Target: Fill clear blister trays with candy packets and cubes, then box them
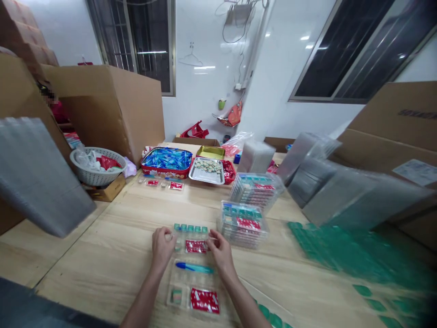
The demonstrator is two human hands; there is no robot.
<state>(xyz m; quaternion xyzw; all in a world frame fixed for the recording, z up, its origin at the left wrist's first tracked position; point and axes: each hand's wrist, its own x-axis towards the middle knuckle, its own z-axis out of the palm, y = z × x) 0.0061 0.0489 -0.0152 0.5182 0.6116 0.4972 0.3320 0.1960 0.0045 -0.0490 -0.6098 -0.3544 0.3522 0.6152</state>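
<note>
My left hand (164, 246) has its fingers curled at the left edge of a clear plastic tray (191, 236). At the right edge of that tray is my right hand (218, 248), thumb and fingers pinched on it. Inside the tray lie a red patterned packet (195, 246) and a row of green squares (190, 228). Nearer to me, a second clear tray (184, 277) holds a blue pen (194, 268), a red packet (205, 300) and a small green-and-pink piece (176, 296). Neither hand touches this one.
Stacks of filled trays (243, 225) stand right of my hands. Behind are a tin of blue pens (167, 159) and a metal tray of small pieces (206, 171). Green sheets (341, 255) lie at right; a basket (97, 175) and clear stacked trays (41, 173) are at left.
</note>
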